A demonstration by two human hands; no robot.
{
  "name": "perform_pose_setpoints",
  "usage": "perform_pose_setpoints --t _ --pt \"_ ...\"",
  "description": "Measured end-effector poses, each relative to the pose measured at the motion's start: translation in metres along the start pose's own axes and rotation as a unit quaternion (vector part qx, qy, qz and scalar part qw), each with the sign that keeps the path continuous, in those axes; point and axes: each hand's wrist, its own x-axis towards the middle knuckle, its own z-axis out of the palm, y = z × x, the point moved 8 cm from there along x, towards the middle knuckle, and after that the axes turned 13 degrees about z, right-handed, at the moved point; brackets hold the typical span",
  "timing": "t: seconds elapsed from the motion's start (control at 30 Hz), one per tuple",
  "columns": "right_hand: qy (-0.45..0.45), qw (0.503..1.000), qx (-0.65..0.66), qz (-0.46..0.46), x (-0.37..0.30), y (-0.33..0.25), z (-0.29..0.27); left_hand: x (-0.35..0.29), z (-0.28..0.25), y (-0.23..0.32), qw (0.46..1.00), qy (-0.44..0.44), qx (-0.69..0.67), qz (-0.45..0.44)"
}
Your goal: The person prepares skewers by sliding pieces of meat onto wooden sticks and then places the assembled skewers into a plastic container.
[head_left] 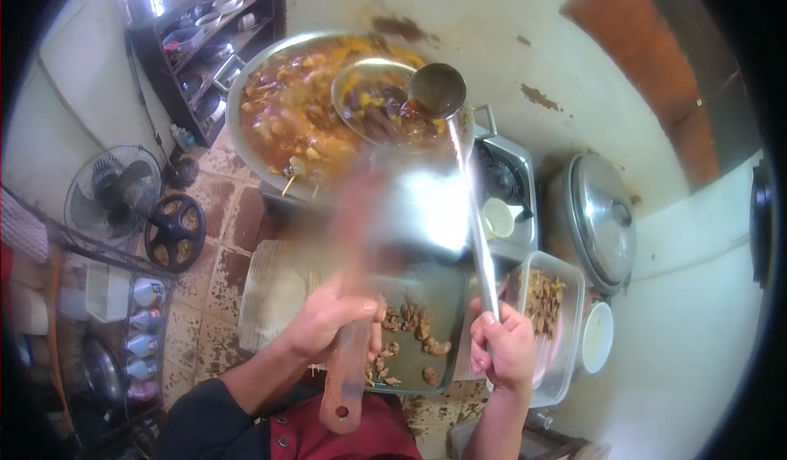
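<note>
My left hand (336, 316) grips a long flat handle with a hole at its near end. The handle is smeared by motion further up and seems to lead to a round, shallow strainer (340, 106). Dark chunks and yellow bits lie in the strainer, over a wide metal pot (235, 136) of reddish-brown stew. My right hand (502, 347) is closed around the shaft of a long metal ladle (437, 89), whose bowl is at the strainer's right rim. Below my hands lies a tray (447, 296) with scattered brown meat pieces. Whether the strainer is perforated is hard to see.
To the right stand a clear plastic container (566, 362) with meat pieces, a white bowl (598, 337) and a large lidded pot (602, 218). A stove (525, 181) carries a small pale cup (498, 217). A fan (115, 193) and a dish shelf (176, 58) are at left.
</note>
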Motion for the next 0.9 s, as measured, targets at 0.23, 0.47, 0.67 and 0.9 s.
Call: perform_pose_setpoints --t 0.23,0.47,0.67,0.9 --pt "0.043 0.994 -0.088 -0.042 0.011 0.0 -0.006 -0.001 0.0 0.001 0.999 -0.017 0.025 0.014" --pt "0.017 0.999 -0.045 -0.019 0.006 0.004 -0.002 -0.004 0.0 0.002 0.999 -0.015 0.038 0.02" --pt "0.027 0.998 -0.063 -0.008 0.001 0.004 -0.016 -0.001 -0.01 0.004 0.993 0.006 0.117 0.005" --pt "0.046 0.993 -0.105 0.001 -0.007 0.001 -0.024 0.029 0.019 0.15 0.723 -0.011 0.646 0.243"
